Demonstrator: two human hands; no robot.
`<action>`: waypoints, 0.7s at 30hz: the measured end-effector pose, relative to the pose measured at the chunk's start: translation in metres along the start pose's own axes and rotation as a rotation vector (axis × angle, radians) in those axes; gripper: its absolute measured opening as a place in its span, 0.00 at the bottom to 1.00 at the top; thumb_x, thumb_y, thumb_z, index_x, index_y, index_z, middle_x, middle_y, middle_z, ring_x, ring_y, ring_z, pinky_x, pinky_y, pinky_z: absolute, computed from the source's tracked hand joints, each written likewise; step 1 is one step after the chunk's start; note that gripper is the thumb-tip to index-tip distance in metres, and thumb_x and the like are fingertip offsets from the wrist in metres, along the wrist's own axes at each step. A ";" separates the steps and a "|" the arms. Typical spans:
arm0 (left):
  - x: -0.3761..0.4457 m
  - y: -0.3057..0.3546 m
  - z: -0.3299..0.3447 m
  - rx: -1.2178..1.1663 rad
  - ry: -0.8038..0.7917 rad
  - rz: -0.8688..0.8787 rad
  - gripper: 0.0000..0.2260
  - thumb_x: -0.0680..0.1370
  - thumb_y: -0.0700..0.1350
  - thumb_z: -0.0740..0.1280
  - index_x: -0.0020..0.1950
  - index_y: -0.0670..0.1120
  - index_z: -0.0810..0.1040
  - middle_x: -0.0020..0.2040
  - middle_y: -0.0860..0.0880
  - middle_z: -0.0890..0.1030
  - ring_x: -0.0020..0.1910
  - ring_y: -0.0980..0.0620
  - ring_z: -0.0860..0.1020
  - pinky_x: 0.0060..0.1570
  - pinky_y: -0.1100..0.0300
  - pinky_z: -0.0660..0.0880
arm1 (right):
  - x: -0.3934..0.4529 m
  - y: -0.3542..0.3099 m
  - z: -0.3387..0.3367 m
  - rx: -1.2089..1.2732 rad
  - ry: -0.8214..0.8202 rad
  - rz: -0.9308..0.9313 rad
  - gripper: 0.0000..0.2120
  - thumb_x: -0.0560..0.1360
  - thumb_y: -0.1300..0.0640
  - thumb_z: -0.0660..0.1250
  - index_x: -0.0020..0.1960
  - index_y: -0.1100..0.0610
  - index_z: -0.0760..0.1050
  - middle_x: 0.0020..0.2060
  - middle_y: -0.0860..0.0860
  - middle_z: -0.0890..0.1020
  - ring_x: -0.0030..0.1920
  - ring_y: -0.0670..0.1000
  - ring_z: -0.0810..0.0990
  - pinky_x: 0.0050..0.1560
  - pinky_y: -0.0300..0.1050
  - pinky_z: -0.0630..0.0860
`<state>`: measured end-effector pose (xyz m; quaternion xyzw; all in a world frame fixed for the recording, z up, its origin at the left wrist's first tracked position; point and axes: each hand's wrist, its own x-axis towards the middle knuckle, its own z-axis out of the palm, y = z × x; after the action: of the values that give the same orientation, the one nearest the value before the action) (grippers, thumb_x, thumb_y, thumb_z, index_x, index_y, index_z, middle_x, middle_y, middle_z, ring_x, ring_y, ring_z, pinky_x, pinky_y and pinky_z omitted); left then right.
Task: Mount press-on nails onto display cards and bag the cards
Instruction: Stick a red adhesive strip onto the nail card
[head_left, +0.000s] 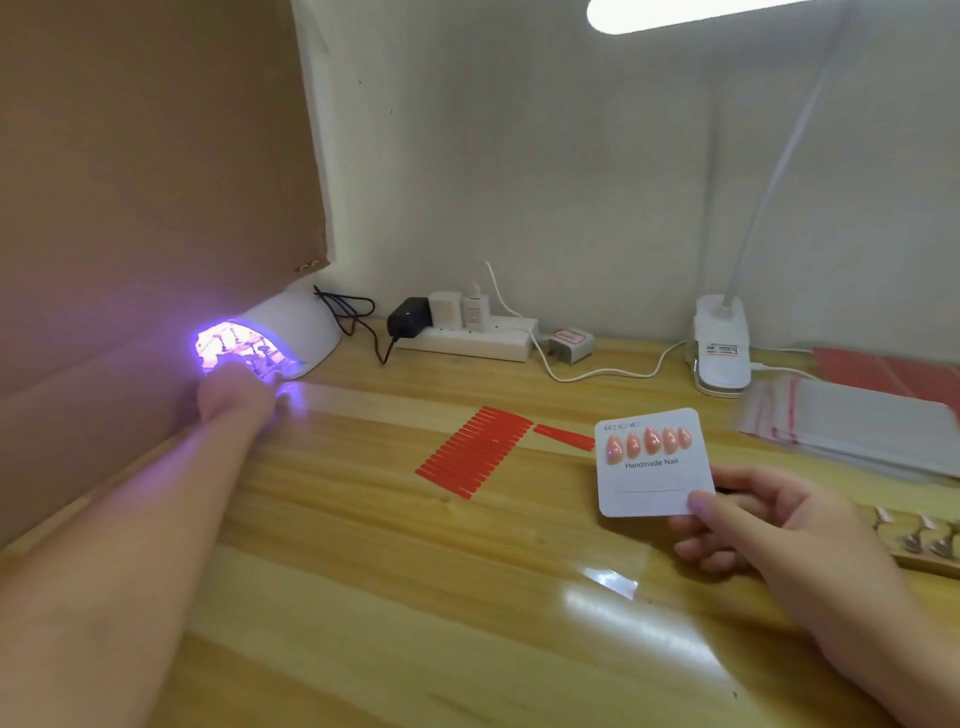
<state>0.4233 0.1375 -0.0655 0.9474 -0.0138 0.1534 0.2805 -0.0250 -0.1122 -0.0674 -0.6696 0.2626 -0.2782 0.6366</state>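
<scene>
My right hand (769, 525) pinches the lower right corner of a white display card (654, 483) printed "Handmade Nail", held just above the wooden table (415, 597). A row of several pink press-on nails (649, 441) is stuck along the card's top. My left hand (234, 395) reaches far left to the mouth of a white UV nail lamp (291, 327) glowing purple; its fingers are inside the opening and hidden by glare. A sheet of red adhesive strips (475, 449) lies mid-table, with one separate red strip (563, 436) beside the card.
A stack of clear bags with red seal strips (852, 426) lies at the right, red sheets (893, 369) behind it. A power strip with plugs (467, 332), cables and a clip-on desk lamp (722, 348) line the back wall. A wooden holder with metal nail stands (919, 540) sits far right. A cardboard panel (145, 182) walls the left.
</scene>
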 end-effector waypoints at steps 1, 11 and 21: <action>0.001 0.001 0.002 -0.026 0.020 -0.013 0.20 0.77 0.48 0.68 0.60 0.34 0.73 0.57 0.32 0.78 0.58 0.34 0.76 0.54 0.47 0.72 | 0.000 0.000 0.000 -0.004 0.001 -0.002 0.09 0.74 0.65 0.69 0.53 0.55 0.79 0.36 0.58 0.86 0.33 0.54 0.84 0.31 0.38 0.79; -0.015 -0.019 -0.019 -0.025 0.104 -0.073 0.14 0.76 0.44 0.70 0.55 0.35 0.79 0.53 0.32 0.80 0.54 0.34 0.79 0.52 0.45 0.75 | 0.002 -0.002 0.001 -0.014 -0.022 -0.010 0.08 0.75 0.66 0.68 0.52 0.56 0.79 0.36 0.58 0.85 0.33 0.54 0.84 0.31 0.39 0.80; -0.086 -0.063 -0.073 -0.162 0.150 0.015 0.13 0.77 0.40 0.67 0.59 0.36 0.77 0.52 0.36 0.83 0.54 0.37 0.80 0.55 0.46 0.72 | -0.005 -0.020 -0.006 0.087 -0.096 0.087 0.06 0.76 0.68 0.66 0.52 0.63 0.78 0.38 0.61 0.85 0.32 0.53 0.84 0.32 0.40 0.81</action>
<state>0.3275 0.2242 -0.0660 0.9073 -0.0120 0.2245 0.3553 -0.0332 -0.1118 -0.0478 -0.6418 0.2483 -0.2293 0.6884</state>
